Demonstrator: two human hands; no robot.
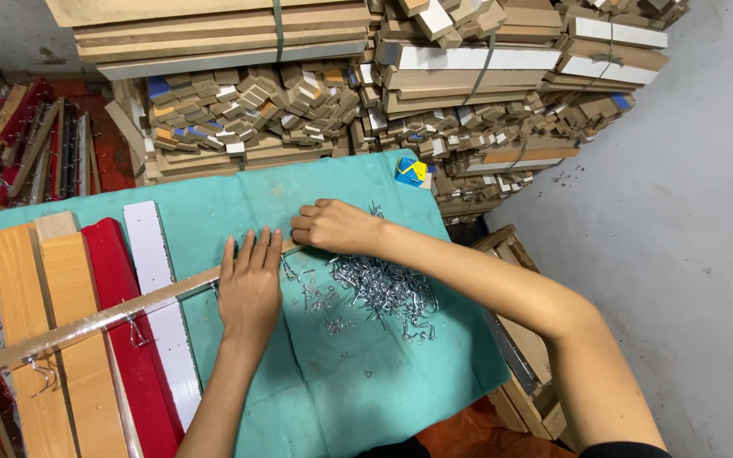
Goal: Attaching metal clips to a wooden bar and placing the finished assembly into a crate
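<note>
Stacked offcuts of board [316,102], raw-edged and bundled with straps, fill the wall behind a desk [341,399] draped in teal cloth. Flat planks of pale wood, red and white [150,254] lie left of the left hand [249,288], which presses open-palmed, fingers spread, on a long thin wooden strip [103,318] wrapped in clear film, small hooks hanging off it. Just right, the right hand [332,227] curls loosely, pinching the strip's end. Below it spreads a tangled heap of shiny metal hooks [383,288].
</note>
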